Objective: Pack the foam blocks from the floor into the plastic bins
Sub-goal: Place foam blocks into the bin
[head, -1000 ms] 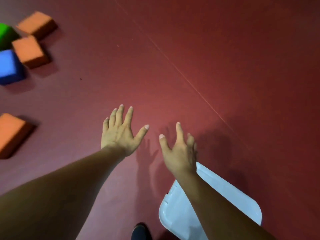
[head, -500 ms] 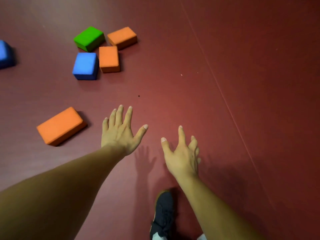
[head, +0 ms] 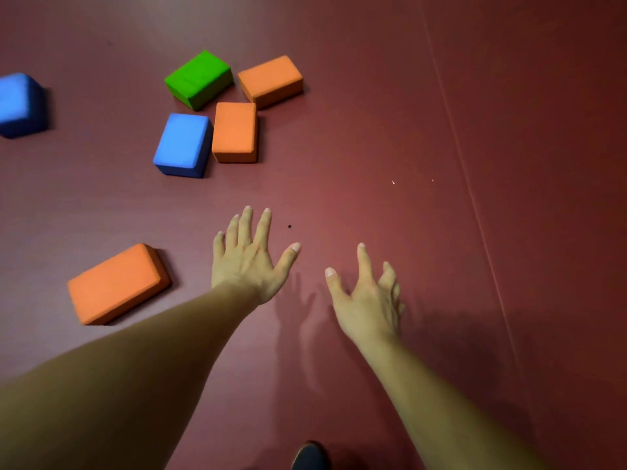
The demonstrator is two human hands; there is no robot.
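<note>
On the red floor (head: 373,130), the nearest orange block (head: 117,283) lies just left of the left hand (head: 246,262), long axis slanting up-right. Both hands are empty, fingers spread; the right hand (head: 366,300) is farther off.

floor (head: 373,96): maroon | one green block (head: 198,78) | two blue blocks (head: 181,144) (head: 18,103) | three orange blocks (head: 271,79) (head: 234,130) (head: 117,283) | shoe tip (head: 310,457): dark
</note>
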